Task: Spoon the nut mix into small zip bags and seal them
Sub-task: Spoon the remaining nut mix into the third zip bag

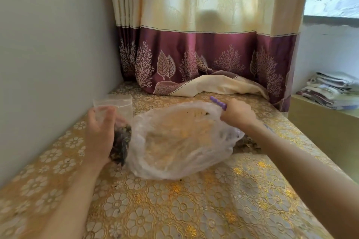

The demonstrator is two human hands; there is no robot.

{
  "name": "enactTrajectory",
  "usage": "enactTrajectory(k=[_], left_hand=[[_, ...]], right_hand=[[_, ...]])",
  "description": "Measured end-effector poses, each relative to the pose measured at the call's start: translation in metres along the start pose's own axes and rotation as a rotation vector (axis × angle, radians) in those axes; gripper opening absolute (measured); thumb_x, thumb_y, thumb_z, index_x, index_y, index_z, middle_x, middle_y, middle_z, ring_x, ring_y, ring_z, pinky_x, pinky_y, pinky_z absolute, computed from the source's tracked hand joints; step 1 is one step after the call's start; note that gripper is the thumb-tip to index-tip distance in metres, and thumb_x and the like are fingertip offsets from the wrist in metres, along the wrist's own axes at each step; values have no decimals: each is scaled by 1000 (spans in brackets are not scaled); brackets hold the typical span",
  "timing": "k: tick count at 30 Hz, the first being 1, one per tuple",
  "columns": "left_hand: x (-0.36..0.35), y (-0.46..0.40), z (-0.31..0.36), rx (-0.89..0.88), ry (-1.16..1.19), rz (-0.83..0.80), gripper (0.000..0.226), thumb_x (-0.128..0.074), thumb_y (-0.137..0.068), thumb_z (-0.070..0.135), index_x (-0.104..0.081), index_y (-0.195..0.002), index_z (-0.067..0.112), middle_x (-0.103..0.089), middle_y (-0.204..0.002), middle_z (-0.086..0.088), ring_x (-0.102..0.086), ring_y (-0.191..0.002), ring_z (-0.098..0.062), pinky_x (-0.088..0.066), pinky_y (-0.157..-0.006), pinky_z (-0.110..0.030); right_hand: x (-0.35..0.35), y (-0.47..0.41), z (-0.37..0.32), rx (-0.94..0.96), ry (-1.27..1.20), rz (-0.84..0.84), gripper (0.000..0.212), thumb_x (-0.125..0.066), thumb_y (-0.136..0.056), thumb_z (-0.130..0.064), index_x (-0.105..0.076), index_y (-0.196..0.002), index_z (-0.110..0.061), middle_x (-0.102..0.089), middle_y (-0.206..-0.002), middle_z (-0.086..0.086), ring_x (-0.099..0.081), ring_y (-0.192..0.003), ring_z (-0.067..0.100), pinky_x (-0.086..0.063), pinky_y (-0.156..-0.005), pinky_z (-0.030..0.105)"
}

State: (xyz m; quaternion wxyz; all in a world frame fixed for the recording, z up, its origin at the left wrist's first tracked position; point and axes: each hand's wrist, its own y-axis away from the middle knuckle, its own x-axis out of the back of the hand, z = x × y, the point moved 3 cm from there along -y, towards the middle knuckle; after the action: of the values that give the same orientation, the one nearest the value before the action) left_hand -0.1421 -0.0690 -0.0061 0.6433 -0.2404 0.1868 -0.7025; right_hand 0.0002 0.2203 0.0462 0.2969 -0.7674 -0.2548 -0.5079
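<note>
1. Left hand (101, 134) grips a small clear zip bag (120, 137) part-filled with dark nut mix.
2. Right hand (238, 111) grasps a purple ridged plastic spoon handle (218, 103), beside the crumpled clear plastic bag (180, 141) lying between both hands.

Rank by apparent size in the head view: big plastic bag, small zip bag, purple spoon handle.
1. Big plastic bag
2. Small zip bag, partly hidden by the left hand
3. Purple spoon handle; only its end shows

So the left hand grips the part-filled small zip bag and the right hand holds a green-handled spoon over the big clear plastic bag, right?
Not quite: in the head view the spoon handle in the right hand is purple, not green. The left hand does grip the part-filled small zip bag beside the big clear plastic bag.
</note>
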Motion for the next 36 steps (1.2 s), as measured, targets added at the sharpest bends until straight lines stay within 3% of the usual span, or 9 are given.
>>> enactTrajectory(k=[4, 9, 12, 18, 21, 27, 32, 34, 36], left_hand=[[3, 1, -16, 51, -32, 49, 44, -53, -89, 48, -41, -113, 13, -57, -87, 10, -55, -66, 14, -42, -57, -9], [0, 5, -31, 135, 21, -7, 51, -56, -80, 56, -38, -116, 24, -59, -98, 14, -64, -87, -5, -49, -75, -26], [0, 6, -30, 138, 19, -7, 56, -60, -75, 63, -38, -114, 28, -57, -99, 20, -60, -86, 7, -48, -76, -22], [-2, 9, -31, 138, 13, -51, 66, -58, -65, 72, -39, -113, 31, -57, -118, 1, -60, -105, -16, -50, -90, -38], [-2, 9, -31, 129, -16, -60, 62, -58, -66, 73, -39, -110, 35, -57, -116, 3, -59, -105, -15, -50, -88, -36], [-3, 11, -24, 114, -55, -29, 64, -58, -75, 57, -40, -125, 22, -50, -126, 0, -50, -114, -16, -43, -99, -39], [-9, 17, 42, -388, -268, 276, 43, -52, -87, 23, -44, -123, 1, -49, -118, -11, -43, -109, -15, -35, -100, -33], [-41, 31, 69, -586, -272, 95, 25, -46, -89, 13, -53, -111, 4, -54, -104, -4, -48, -99, -12, -39, -93, -26], [-87, 50, 79, -527, -322, -365, 26, -41, -93, 9, -60, -110, 12, -60, -103, 0, -54, -96, -10, -44, -87, -23]], right_hand=[[9, -10, -16, 150, 87, 136, 7, -45, -91, -11, -43, -89, -16, -58, -90, 10, -49, -77, 29, -38, -62, 34], [11, -3, -27, 335, 2, 481, 4, -46, -91, -4, -47, -91, -8, -60, -88, 15, -54, -71, 33, -30, -55, 33], [6, 2, -31, 382, 54, 447, 15, -47, -89, -1, -51, -104, -5, -61, -94, 15, -55, -71, 34, -30, -54, 32], [-4, -5, -20, 217, 39, 246, 13, -46, -85, -3, -56, -92, -6, -58, -99, 14, -57, -91, 36, -37, -66, 34], [-6, -7, -11, 133, -34, 93, 14, -56, -81, -9, -49, -69, -10, -57, -72, 3, -58, -75, 27, -35, -52, 28], [-9, -3, 4, 106, -51, -127, 29, -66, -83, -47, -57, -77, -19, -43, -51, -2, -42, -48, 10, -30, -44, 25], [-6, 4, 13, 105, -73, -39, 39, -67, -84, -34, -48, -55, -16, -45, -50, -2, -44, -47, 11, -31, -43, 24], [-3, 5, 13, 116, -76, -17, 39, -66, -84, -31, -46, -53, -15, -46, -51, -1, -45, -48, 13, -33, -45, 25], [0, 7, 11, 124, -82, -12, 37, -66, -83, -28, -46, -54, -15, -47, -52, 0, -48, -52, 16, -35, -48, 26]])
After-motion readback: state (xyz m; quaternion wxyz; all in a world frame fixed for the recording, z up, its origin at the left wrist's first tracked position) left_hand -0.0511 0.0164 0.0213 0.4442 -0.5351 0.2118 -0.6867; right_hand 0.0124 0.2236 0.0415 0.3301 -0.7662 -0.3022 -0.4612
